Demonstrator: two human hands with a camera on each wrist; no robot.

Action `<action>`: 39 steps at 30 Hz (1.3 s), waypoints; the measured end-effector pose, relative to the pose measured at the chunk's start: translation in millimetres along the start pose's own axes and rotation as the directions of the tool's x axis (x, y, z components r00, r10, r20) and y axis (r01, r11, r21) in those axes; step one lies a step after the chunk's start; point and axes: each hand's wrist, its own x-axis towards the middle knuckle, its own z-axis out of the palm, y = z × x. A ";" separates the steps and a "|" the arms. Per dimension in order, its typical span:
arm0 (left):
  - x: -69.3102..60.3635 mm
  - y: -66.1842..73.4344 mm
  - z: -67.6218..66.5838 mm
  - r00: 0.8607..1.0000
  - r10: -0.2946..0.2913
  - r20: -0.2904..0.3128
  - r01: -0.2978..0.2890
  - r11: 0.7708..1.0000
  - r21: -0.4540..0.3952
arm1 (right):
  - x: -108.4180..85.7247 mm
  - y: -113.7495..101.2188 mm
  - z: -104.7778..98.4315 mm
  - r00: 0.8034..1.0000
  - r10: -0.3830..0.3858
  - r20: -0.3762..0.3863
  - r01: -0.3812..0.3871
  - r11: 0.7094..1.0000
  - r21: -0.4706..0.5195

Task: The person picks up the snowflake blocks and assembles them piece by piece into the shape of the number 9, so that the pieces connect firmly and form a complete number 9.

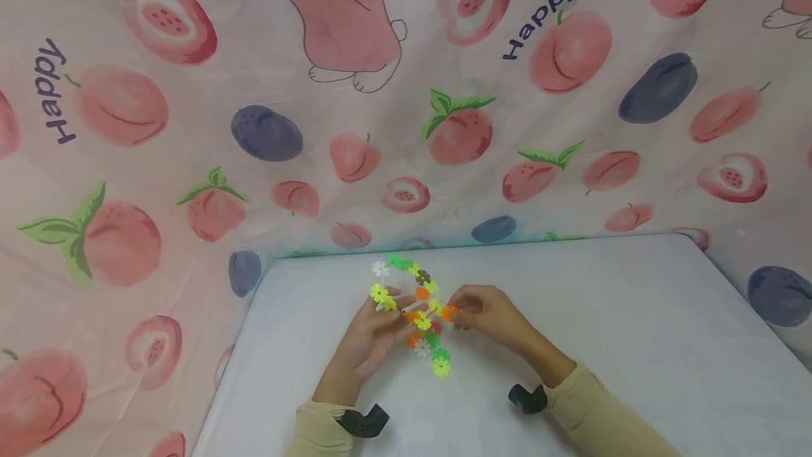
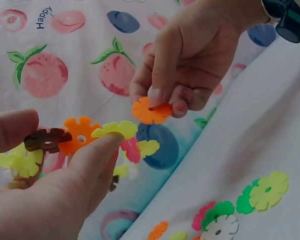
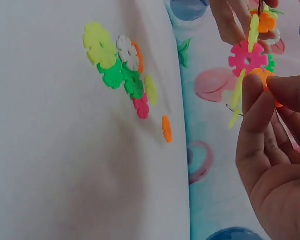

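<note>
My left hand (image 1: 371,337) holds a chain of joined plastic snowflake discs. In the left wrist view its thumb presses on a yellow disc (image 2: 117,130), beside an orange disc (image 2: 79,137) and a brown disc (image 2: 48,140). A pink disc (image 3: 248,58) of the chain faces the right wrist camera. My right hand (image 1: 491,312) pinches a single orange snowflake disc (image 2: 151,111) between thumb and fingertips. That disc is close to the chain; whether they touch I cannot tell. Fingers hide part of both.
Several loose discs lie on the white table (image 1: 634,344): a yellow one (image 3: 100,46), a white one (image 3: 127,52), a green one (image 3: 133,83) and an orange one (image 3: 167,129) among them. A fruit-printed cloth (image 1: 393,111) hangs behind the table's far edge.
</note>
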 end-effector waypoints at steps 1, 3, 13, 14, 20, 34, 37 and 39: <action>0.2 -0.5 -1.2 1.000 0.008 0.013 -0.008 1.000 0.004 | -1.1 -1.7 0.7 1.000 0.004 0.002 -0.004 1.000 0.015; 0.8 -1.6 -3.3 0.999 0.027 0.046 -0.028 0.999 0.020 | -2.8 -5.0 2.0 1.000 0.011 0.005 -0.011 0.999 0.045; 3.3 -5.8 -3.7 0.990 0.086 0.110 -0.097 0.990 0.099 | -4.8 -15.3 12.3 0.998 -0.066 -0.020 0.066 0.998 -0.016; 3.2 -5.9 -2.9 0.991 0.087 0.103 -0.097 0.990 0.098 | -5.1 -16.3 13.4 0.997 -0.067 -0.024 0.066 0.998 -0.025; 2.6 -6.5 2.9 0.990 0.128 0.055 -0.134 0.983 0.122 | -5.9 -21.5 19.1 0.994 -0.096 -0.043 0.095 0.995 -0.026; 3.7 -11.1 17.3 0.966 0.259 0.016 -0.252 0.922 0.292 | -7.8 -30.2 32.7 0.967 -0.133 -0.217 0.111 0.988 -0.112; 4.1 -11.7 20.0 0.959 0.283 0.001 -0.268 0.907 0.326 | -8.8 -30.9 34.8 0.963 -0.139 -0.230 0.111 0.985 -0.134; 3.8 -12.0 21.1 0.958 0.288 -0.003 -0.270 0.901 0.338 | -9.1 -30.7 35.6 0.960 -0.156 -0.233 0.122 0.981 -0.152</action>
